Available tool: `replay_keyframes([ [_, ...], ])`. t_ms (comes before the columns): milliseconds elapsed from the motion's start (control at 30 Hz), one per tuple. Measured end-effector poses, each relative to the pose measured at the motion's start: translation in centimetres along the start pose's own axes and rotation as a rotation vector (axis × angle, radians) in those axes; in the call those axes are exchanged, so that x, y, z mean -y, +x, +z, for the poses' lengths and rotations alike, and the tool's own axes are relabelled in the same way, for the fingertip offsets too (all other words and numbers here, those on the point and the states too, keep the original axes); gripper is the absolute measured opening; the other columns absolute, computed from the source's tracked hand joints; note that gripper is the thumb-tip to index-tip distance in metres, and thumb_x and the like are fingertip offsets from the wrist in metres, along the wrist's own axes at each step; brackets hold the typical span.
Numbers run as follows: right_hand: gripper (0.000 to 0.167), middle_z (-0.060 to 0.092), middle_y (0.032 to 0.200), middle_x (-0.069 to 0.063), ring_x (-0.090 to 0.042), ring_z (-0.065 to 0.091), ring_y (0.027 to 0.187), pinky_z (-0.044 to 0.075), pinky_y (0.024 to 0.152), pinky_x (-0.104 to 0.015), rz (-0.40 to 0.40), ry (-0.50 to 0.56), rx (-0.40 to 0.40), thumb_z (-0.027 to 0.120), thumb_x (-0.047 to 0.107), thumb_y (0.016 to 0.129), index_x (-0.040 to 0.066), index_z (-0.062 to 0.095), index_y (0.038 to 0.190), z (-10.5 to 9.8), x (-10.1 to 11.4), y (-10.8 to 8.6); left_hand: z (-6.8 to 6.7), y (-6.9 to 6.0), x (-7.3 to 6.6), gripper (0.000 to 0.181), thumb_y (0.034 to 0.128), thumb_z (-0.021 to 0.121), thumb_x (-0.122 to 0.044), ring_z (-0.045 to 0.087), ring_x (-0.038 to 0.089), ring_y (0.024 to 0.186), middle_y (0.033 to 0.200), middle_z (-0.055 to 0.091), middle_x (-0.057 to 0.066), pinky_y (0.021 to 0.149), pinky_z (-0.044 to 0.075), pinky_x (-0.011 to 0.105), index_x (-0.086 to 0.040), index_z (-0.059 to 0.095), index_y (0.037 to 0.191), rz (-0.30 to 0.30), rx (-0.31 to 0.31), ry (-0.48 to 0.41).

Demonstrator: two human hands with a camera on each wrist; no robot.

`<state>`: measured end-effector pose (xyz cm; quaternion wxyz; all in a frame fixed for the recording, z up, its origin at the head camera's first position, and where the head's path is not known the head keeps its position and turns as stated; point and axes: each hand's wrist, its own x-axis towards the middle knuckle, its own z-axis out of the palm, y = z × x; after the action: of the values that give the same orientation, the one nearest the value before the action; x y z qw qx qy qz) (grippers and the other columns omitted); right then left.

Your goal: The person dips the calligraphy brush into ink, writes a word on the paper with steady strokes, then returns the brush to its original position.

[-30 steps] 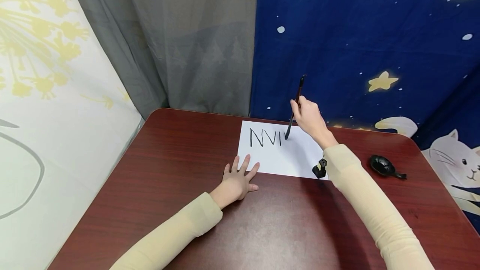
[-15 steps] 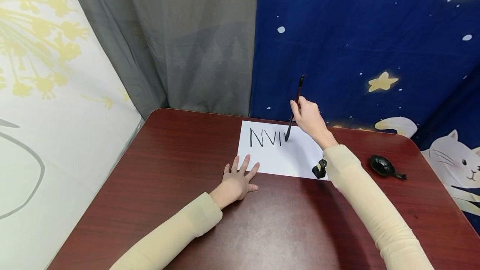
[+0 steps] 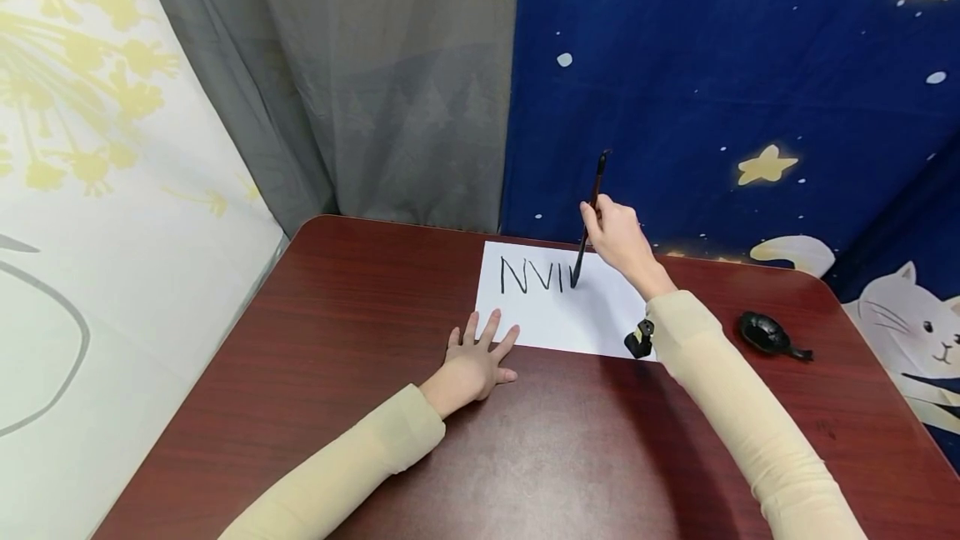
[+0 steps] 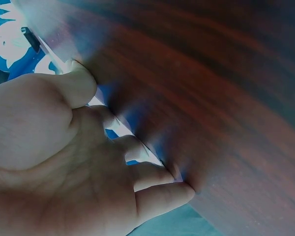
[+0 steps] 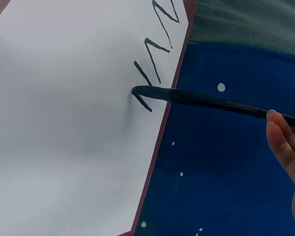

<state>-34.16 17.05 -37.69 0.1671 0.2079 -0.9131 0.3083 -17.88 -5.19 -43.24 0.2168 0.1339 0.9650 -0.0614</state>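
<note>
White paper (image 3: 555, 323) lies near the table's far edge, with black strokes along its upper left part. My right hand (image 3: 621, 242) pinches a dark brush (image 3: 584, 242) high on its handle; in the right wrist view the brush (image 5: 196, 99) bends its black tip against the paper (image 5: 78, 123), at the end of a short stroke. My left hand (image 3: 471, 367) lies with fingers spread, fingertips on the paper's lower left edge. In the left wrist view the palm of the left hand (image 4: 88, 147) and its extended fingers show.
A small black dish with a stubby handle (image 3: 765, 332) sits on the brown table (image 3: 360, 315) to the right. A black device (image 3: 639, 338) is at the right wrist. Grey cloth (image 3: 405, 90) and a blue star-patterned curtain (image 3: 637, 90) hang behind.
The brush tip has slid slightly down the paper toward me, lengthening the last stroke. My left hand has stayed in place.
</note>
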Motion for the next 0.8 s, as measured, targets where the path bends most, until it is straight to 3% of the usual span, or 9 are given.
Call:
replay_keyframes([
  [800,0.038,0.06,0.068,-0.009,-0.021,0.064,0.057,0.046,0.049,-0.034,0.021,-0.004,0.011,0.043,0.032,0.11,0.002,0.058,0.091,-0.06,0.13,-0.19,0.32,0.48,0.05,0.069,0.1039,0.031,-0.056,-0.002,0.031,0.155,0.169,-0.011,0.001,0.121,0.019,0.05,-0.036,0.0,0.163,-0.004,0.019,0.024],
])
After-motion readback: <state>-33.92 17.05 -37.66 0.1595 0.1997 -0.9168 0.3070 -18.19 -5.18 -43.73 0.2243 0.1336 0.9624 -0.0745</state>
